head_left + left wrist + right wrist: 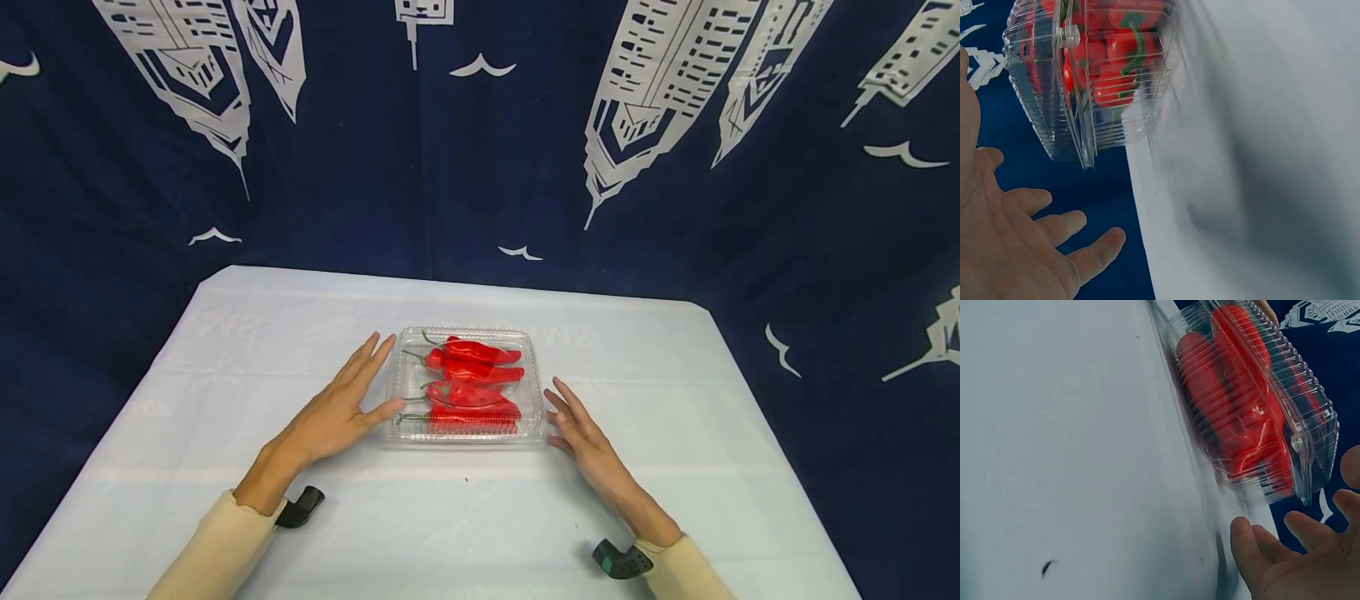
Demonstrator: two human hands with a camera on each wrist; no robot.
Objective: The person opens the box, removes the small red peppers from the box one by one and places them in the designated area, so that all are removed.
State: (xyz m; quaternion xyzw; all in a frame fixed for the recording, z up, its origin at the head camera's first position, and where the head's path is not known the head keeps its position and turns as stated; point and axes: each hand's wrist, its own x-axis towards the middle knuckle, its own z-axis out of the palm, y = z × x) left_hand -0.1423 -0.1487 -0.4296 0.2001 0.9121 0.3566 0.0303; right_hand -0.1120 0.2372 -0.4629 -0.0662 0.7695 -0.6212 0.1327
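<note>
At the left, the person's left hand (337, 414) has its fingers straight and apart, gripping nothing; its thumb reaches the near left side of the clear clamshell container (534, 392), though contact cannot be told. The container sits in the middle of the white surface (660, 375), between the hands, with its lid over a row of red chili peppers (476, 375) (green stems toward the left). At the right, the right hand (596, 457) is also unclamped, its fingers slightly bent and parted just beside the right wall.

For steady handling, both palms would best meet the short sides evenly and low, since the thin ribbed plastic looks likely to flex; squeezing near the plastic snap (1071, 36) could pop the rim. The surface offers room to left, right and front. Its far edge lies beyond the container, with a strip of white between, and navy cloth (360, 167) hangs behind.
</note>
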